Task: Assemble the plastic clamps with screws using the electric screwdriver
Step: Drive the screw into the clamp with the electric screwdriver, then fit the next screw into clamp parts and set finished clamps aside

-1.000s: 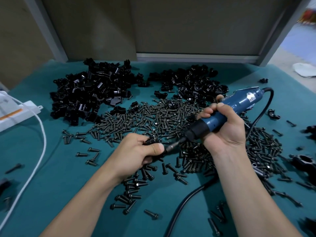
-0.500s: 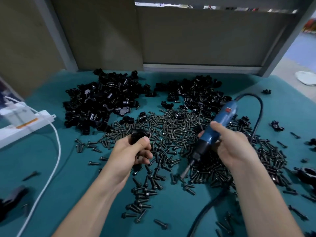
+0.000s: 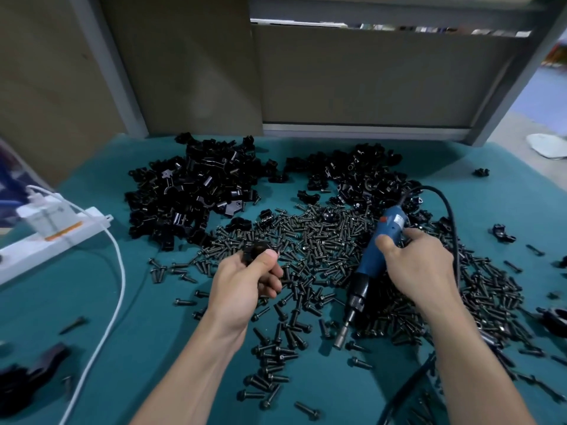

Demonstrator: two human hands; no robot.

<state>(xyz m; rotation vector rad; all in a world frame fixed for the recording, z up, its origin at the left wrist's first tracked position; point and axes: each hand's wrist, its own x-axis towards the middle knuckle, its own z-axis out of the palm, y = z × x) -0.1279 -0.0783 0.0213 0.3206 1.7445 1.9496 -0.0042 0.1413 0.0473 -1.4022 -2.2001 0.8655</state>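
Two hands loaded, bit and clamp apart

Both hands are closed on something. The left hand [image 3: 245, 285] curls round a black plastic clamp [image 3: 257, 250] with the thumb pressed over its top. Most of the clamp is hidden, so I cannot tell whether a screw already sits in it. The right hand [image 3: 420, 266] grips the blue electric screwdriver [image 3: 371, 260] round its barrel. The tool is tilted, its socket bit [image 3: 340, 341] pointing down toward the desk among the loose screws [image 3: 310, 237], well apart from the clamp.

Judging from that, the step is to bring screw, clamp and bit together. To do it well, turn the clamp so its screw hole faces up and is clear of the thumb, then seat one screw straight. Line the bit along the screw's axis before pressing the trigger, since a slanted start would likely cross the thread in the plastic. Bracing the left wrist on the desk [image 3: 147, 338] should stop the clamp from spinning.

The black cord [image 3: 450, 216] loops behind the right hand over the screws and is best kept slack so it drags none. Beyond lie two heaps of clamp parts [image 3: 190, 191]. At the left edge is a white power strip [image 3: 79, 230] with its white cable [image 3: 122, 271].
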